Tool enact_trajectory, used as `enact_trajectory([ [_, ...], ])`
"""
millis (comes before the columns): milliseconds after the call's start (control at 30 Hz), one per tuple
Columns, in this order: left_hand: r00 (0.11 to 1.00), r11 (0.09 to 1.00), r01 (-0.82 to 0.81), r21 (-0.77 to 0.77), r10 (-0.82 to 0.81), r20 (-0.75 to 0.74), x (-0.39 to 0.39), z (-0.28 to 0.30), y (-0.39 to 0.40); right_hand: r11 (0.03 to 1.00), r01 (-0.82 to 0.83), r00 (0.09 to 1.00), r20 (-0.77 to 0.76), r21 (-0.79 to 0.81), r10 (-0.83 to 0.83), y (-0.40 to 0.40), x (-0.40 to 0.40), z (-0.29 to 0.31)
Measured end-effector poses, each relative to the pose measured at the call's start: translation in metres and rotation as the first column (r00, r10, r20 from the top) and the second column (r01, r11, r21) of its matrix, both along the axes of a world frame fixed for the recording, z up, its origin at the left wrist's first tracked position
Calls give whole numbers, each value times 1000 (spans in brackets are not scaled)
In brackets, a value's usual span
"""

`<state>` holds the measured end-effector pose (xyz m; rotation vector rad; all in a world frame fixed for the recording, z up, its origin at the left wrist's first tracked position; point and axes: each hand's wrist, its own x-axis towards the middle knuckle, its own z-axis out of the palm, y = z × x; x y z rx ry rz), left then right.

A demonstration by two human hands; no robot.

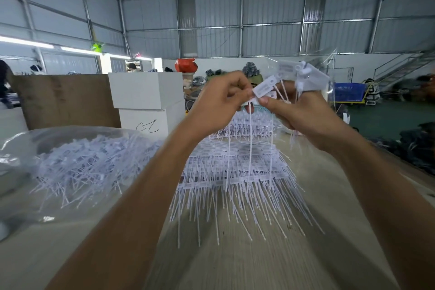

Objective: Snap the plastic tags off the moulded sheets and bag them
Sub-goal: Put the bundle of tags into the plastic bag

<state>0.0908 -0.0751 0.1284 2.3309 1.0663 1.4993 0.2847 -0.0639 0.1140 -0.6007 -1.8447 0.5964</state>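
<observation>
Tag (263,88) pinched between both hands' grips

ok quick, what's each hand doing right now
Left hand: pinching one white rectangular plastic tag.
Right hand: gripping a bunch of white plastic tags, thumb on that same tag.

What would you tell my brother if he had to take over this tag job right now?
Left hand: pinching one white tag.
Right hand: gripping a bunch of loose tags, seemingly in a small clear bag, tails hanging down.
Moulded sheets: stacked on the table below the hands.
Done: a big clear bag on the left holds many snapped tags.
Left: bag this tag, then snap off the rest of the stack.
</observation>
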Motion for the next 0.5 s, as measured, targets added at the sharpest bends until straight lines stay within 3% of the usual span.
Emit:
enact_trajectory([
  [333, 992, 991, 6, -134, 11, 127, -4, 3, 3, 962, 197, 968, 120, 191, -222, 3, -8, -2],
  [500, 967, 979, 49, -200, 3, 253, -6, 4, 4, 873, 305, 926, 96, 381, -366, 2, -16, -1],
])
